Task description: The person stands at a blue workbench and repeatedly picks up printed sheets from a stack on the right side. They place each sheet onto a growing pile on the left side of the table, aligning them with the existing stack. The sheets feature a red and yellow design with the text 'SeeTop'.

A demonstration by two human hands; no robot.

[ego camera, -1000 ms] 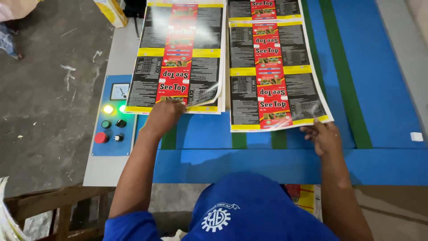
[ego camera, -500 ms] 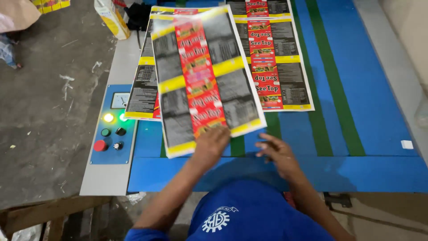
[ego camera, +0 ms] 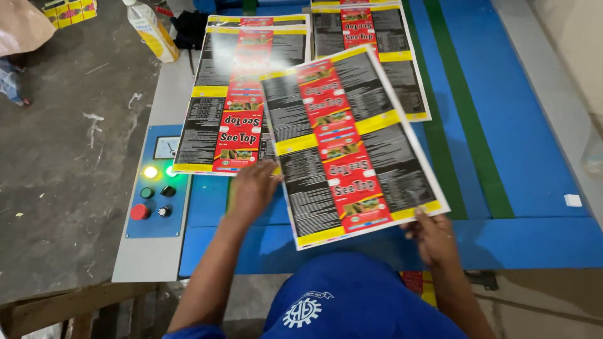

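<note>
A glossy printed sheet (ego camera: pixel 348 147) with black panels, yellow bands and a red centre strip is lifted and tilted over the blue table (ego camera: pixel 534 163). My left hand (ego camera: pixel 253 188) grips its left edge. My right hand (ego camera: pixel 431 236) pinches its lower right corner. Under it, at the left, a matching sheet or stack (ego camera: pixel 226 107) lies flat on the table. A further matching sheet (ego camera: pixel 377 44) lies farther back, partly covered by the lifted one.
A blue control panel (ego camera: pixel 156 188) with a lit yellow lamp, a green lamp, black knobs and a red button sits at the table's left edge. A yellow-labelled bottle (ego camera: pixel 149 28) stands at the far left corner. Green stripes (ego camera: pixel 468 132) run along the table. A small white piece (ego camera: pixel 572 200) lies at the right.
The sheet under my left hand has come up off the left pile and swung right. My right hand left the right sheet's edge and now holds the lifted sheet's corner.
</note>
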